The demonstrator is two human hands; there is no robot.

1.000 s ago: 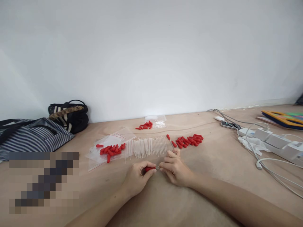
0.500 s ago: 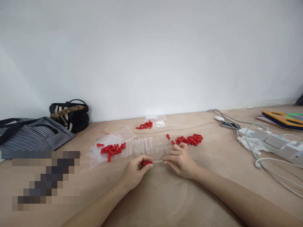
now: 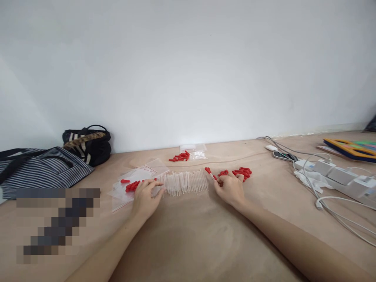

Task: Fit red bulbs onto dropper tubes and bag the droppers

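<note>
My left hand (image 3: 147, 196) is over the near side of a pile of red rubber bulbs (image 3: 132, 186), fingers apart, partly hiding them. Nothing shows in its grasp. Beside its fingertips lies a row of thin clear tubes (image 3: 185, 182). My right hand (image 3: 230, 190) is bent around the lower end of a dropper (image 3: 208, 170), a clear tube with a red bulb pointing away from me; its fingertips are partly hidden. Another red bulb is close against it. Behind that hand is a second pile of red bulbs (image 3: 243, 172).
Clear zip bags (image 3: 117, 201) lie beneath the left pile. Farther back are more red bulbs (image 3: 180, 156) and a bag of tubes (image 3: 198, 152). Bags (image 3: 44, 168) stand at left; a power strip (image 3: 346, 178), white cables (image 3: 346, 207) and a phone (image 3: 283, 155) lie at right.
My left hand has let go of the dropper's bulb and moved left to the red pile. My right hand has carried the dropper forward and right, beside other red bulbs.
</note>
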